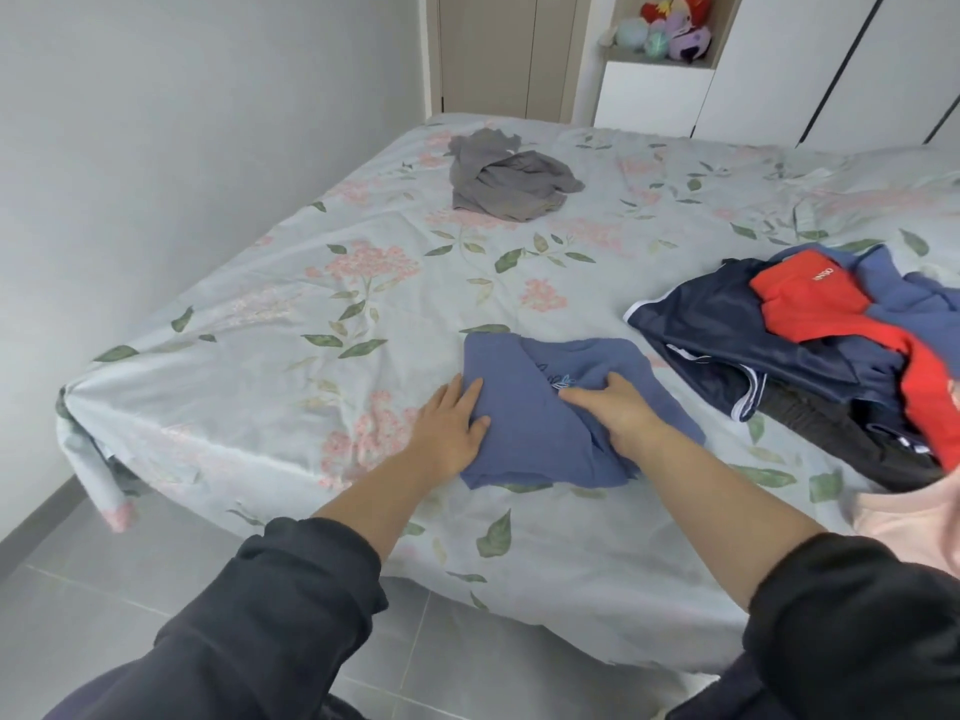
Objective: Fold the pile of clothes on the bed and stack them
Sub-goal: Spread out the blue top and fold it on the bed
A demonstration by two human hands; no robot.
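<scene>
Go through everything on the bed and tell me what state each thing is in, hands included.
blue garment: partly folded, lying flat under both hands.
left hand: fingers straight, pressing the blue garment's left edge.
right hand: fingers curled, gripping its fabric.
grey garment: crumpled, unfolded, lying apart at the far side.
pile of clothes: unfolded, heaped on the right.
floral bed sheet: spread out, wrinkled.

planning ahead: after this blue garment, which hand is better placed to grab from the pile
Probably right: the right hand is on the blue garment nearer the pile, while the left hand presses its far edge and would have to cross over.
</scene>
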